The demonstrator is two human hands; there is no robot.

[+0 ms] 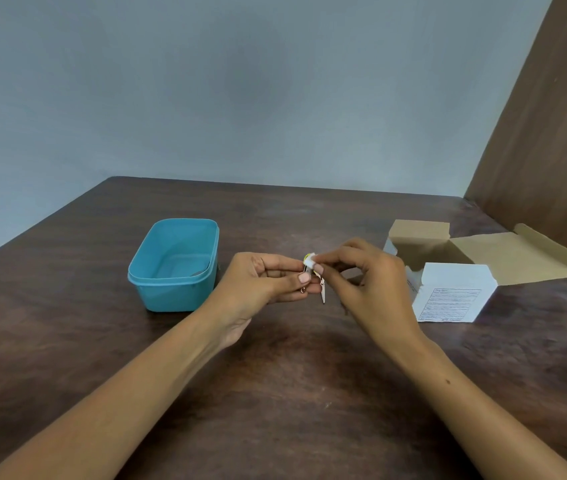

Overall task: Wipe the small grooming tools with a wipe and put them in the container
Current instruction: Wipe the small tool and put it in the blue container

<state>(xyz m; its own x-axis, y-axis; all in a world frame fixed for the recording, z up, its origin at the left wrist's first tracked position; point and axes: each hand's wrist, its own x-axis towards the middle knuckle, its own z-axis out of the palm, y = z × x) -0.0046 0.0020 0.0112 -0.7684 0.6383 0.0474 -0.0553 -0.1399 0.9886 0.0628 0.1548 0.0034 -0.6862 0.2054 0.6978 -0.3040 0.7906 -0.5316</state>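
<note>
Pinching a tiny grooming tool [322, 289] in the left hand [268, 282], the right hand [361, 275] is rubbing it with a small wipe [310, 261] above the counter [275, 393]. Being so little, it is maybe slipping out and missing the blue container [157, 282] nearby on the left.

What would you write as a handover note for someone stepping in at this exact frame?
Left hand: pinches a small metal grooming tool above the table.
Right hand: pinches a small white wipe against the top of the tool.
Teal container: open, on the table left of the hands; something dark shows at its bottom right corner, too small to identify.
Open cardboard box: on the table to the right.
Done: tool picked up, wiping in progress.
Left: finish wiping, place the tool in the container. No other tools are visible on the table.
</note>
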